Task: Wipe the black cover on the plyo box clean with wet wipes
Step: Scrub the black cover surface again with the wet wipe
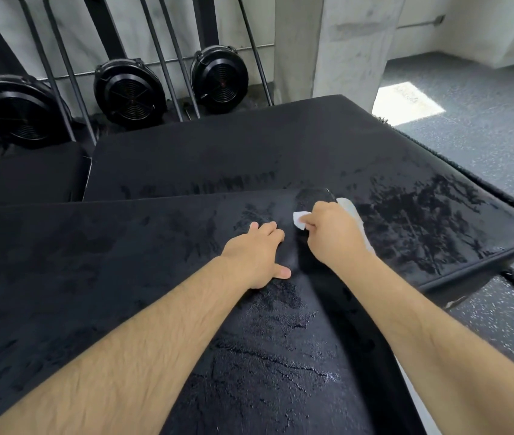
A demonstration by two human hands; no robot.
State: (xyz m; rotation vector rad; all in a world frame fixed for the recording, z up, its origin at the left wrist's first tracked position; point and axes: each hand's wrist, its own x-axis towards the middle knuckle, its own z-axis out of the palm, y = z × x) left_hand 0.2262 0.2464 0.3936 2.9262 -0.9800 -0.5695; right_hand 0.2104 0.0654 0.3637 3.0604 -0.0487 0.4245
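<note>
1. Head view, the hands: my left hand (255,255) lies flat on the black cover (92,277) of the plyo box (371,334). Its fingers are straight and close together, the thumb out to the side. It holds nothing and looks to be bracing.
2. My right hand (331,233) is just beside it at the cover's far right corner. Its fingers are curled round a white wet wipe (299,219), and bits of the wipe poke out on both sides of the fist.
3. Step in hand, as I judge it: wiping the edge and corner of the top cover, mid-task. Glossy wet streaks (274,356) lie near me, while the left stretch looks drier.
4. Next move, I think: press the wipe flat and draw it along the right edge or over the dull left area, with the left hand kept planted. The wipe is bunched, so I would open it out for wider contact.
5. Surface and room: a lower black pad (281,152) sits beyond, and it too is streaked wet on its right. Behind stand three round black fan housings (127,89) on slanted bars, and a concrete pillar (328,42). A speckled grey floor (484,136) with a bright sun patch (406,103) lies to the right.
</note>
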